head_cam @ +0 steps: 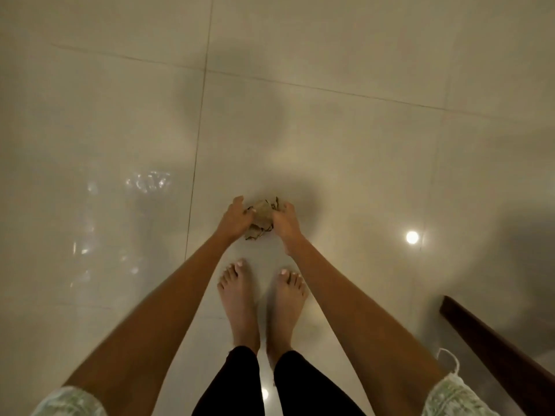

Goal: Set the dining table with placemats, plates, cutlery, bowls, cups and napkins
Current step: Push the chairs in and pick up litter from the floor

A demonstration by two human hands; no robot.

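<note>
Presently a crumpled brown cloth bundle, likely napkins, is held between left hand and right hand, fingers curled round it for carrying.

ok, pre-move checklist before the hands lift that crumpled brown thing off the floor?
1. Left hand on the crumpled brown item: ok, fingers curl round its left side.
2. Right hand on it: ok, grips its right side.
3. What the item is, napkin or paper: cannot tell.
4. Item lifted or resting on the tiled floor: cannot tell.
5. Bare feet apart from the item: ok.
6. Dining table in view: not ok; only a dark wooden edge at lower right.
</note>
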